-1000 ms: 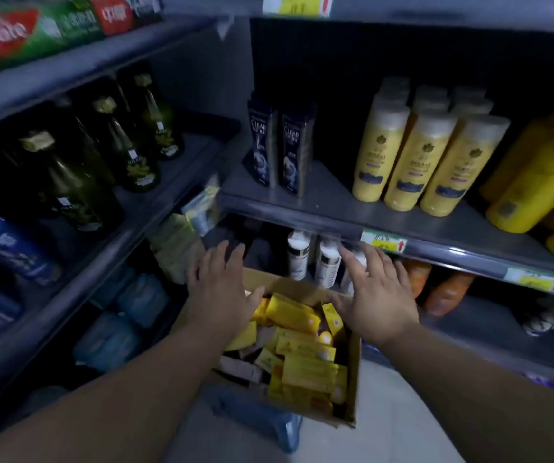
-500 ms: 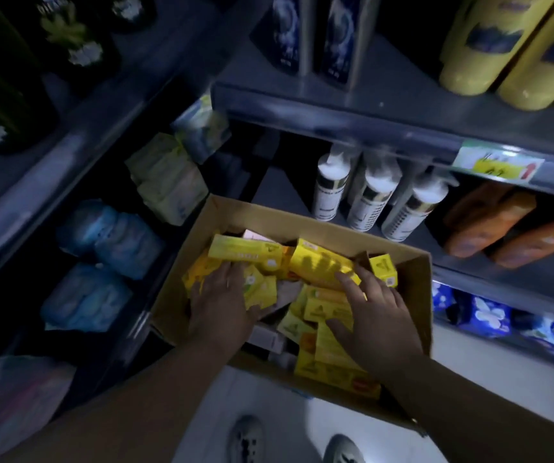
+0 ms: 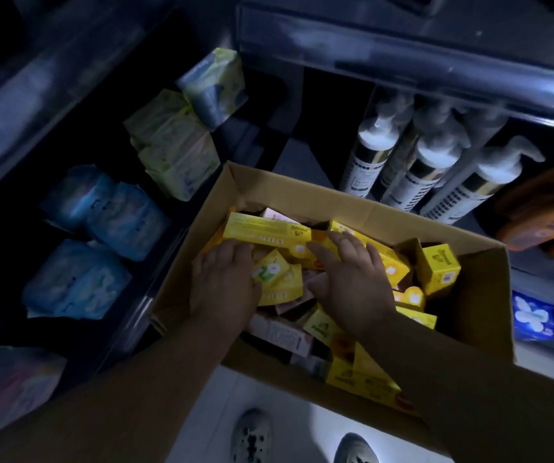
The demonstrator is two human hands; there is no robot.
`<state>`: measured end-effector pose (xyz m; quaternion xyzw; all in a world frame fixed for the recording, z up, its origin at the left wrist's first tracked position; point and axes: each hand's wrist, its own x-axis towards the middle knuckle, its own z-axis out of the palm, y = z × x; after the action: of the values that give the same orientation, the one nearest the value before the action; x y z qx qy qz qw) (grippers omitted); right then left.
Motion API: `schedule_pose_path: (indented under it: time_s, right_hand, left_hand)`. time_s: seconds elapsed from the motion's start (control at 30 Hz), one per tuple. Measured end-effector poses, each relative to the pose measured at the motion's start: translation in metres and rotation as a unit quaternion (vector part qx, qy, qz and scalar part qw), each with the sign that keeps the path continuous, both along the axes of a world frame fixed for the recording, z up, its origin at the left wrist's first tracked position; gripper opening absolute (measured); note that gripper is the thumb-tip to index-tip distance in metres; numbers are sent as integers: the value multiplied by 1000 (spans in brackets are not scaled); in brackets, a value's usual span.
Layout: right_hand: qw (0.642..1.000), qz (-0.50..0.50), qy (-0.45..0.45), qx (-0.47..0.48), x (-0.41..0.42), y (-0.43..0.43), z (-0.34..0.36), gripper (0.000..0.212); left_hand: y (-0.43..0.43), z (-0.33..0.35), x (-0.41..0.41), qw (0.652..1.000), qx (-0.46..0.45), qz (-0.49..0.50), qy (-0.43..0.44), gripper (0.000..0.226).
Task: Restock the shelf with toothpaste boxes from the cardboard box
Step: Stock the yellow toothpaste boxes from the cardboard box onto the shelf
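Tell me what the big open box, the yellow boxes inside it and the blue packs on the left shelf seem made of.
The cardboard box: brown matte cardboard, likely corrugated; folded flaps. The yellow toothpaste boxes: thin printed card, faint sheen, crisp creased edges. The blue packs: probably soft plastic film; wrinkled, shiny, bulging.

Matt brown cardboard box, glossy yellow paper cartons, shiny plastic-wrapped packs.

Toothpaste boxes: yellow, white marks. Cardboard box: plain brown. Pump bottles: white, black print, gold band. Wrapped packs: pale blue.
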<state>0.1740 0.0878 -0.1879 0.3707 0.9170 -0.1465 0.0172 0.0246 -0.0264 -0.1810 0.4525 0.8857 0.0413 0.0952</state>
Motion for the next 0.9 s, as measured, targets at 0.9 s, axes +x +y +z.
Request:
schedule_pose_path:
  time_s: [0.9]
  right_hand:
    - [967, -51, 182, -168, 9, 19, 44, 41]
  left_hand:
    - [18, 57, -10, 997, 40, -20, -63, 41]
